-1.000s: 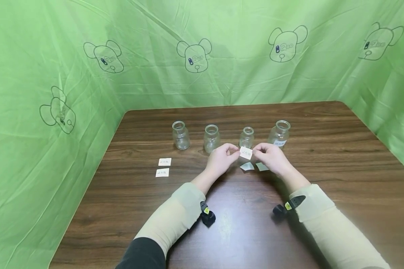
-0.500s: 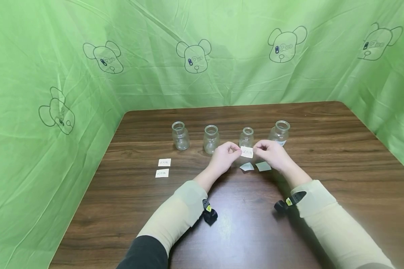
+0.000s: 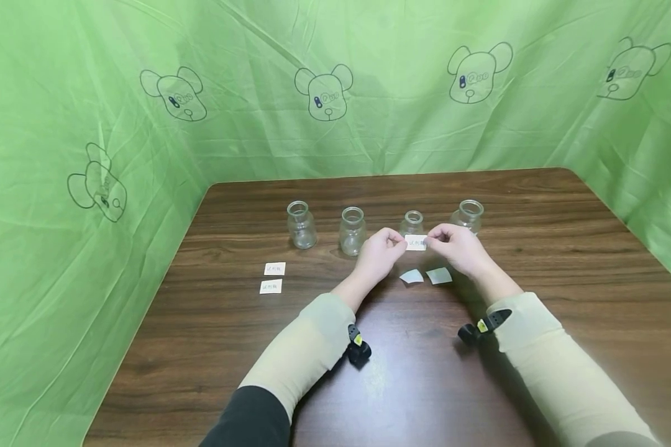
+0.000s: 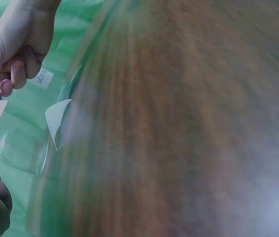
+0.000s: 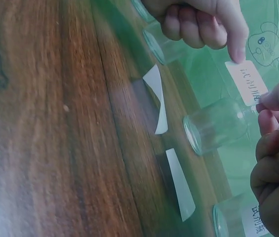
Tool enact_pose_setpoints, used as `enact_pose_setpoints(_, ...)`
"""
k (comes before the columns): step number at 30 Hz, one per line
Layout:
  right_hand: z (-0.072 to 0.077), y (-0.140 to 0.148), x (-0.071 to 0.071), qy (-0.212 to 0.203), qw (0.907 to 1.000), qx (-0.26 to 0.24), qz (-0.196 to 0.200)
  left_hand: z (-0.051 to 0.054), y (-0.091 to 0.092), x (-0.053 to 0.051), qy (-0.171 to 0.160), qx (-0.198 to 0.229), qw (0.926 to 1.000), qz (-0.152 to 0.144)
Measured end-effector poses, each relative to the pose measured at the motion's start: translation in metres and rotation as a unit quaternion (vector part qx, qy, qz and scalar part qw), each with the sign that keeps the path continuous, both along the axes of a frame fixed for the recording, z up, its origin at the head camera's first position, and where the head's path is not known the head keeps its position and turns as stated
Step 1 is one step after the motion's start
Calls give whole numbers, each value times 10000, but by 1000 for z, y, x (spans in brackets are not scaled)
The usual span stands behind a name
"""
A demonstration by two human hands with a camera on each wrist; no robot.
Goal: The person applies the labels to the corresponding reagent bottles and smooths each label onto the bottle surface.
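A white sticky label [image 3: 415, 242] with handwritten characters is stretched between my hands, in front of the small glass jar [image 3: 412, 222]. My left hand [image 3: 381, 251] pinches its left edge between thumb and forefinger. At the opposite edge, my right hand [image 3: 458, 248] pinches it the same way. In the right wrist view, the label [image 5: 247, 83] is held above the small jar's [image 5: 216, 126] mouth end, seemingly apart from it. Behind my right hand stands a wider jar [image 3: 470, 214]; a label [image 5: 254, 221] on its side shows in the right wrist view.
Two more glass jars, one [image 3: 301, 228] at far left and one [image 3: 352, 233] beside my left hand, stand in the row. Two labels [image 3: 274, 269] [image 3: 271, 286] lie at left on the wooden table [image 3: 212, 347]. Curled backing papers [image 3: 411, 276] [image 3: 438, 275] lie below my hands.
Both hands have moved forward and slightly right with the label, which has levelled out and now covers the small jar's lower part. The jars and loose papers have stayed put.
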State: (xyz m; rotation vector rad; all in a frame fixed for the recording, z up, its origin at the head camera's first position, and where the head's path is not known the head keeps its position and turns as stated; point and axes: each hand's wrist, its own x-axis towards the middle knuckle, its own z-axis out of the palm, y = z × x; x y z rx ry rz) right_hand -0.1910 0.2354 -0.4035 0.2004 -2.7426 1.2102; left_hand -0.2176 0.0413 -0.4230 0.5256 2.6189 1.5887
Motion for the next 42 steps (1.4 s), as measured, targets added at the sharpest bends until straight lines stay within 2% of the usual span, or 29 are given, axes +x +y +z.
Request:
enact_pose_setpoints(6,-3,1,-3,-44,9999,100,73,-2,6,-8,-712,791,9943,64)
enact_pose_setpoints(10,-7,2,-5,-48,9997,190,110,-6,6,-12,-805,830,9933,58)
enact_pose_setpoints(12,-9,2,-5,-22,9996,268,101,-7,7,-14,-704,640,9955,12)
enact_pose_setpoints(15,-12,2,-6,75,9991,419,92,-9,7,-16,-406,105,9991,-31)
enact_pose_setpoints(19,-15,1,-7,195,9987,463,53,-11,8,-18,-112,-503,9987,20)
enact_pose_setpoints(26,-21,2,-9,106,9987,500,-35,-9,11,-25,-44,-1040,9945,55)
enact_pose_setpoints(31,-23,2,-12,122,9981,601,-30,-8,11,-25,37,-1536,9881,41)
enact_pose_setpoints(36,-25,1,-13,211,9982,557,-57,-7,15,-24,31,-1753,9842,238)
enact_pose_setpoints(42,-27,0,-15,133,9986,483,-150,-8,18,-22,86,-1979,9793,421)
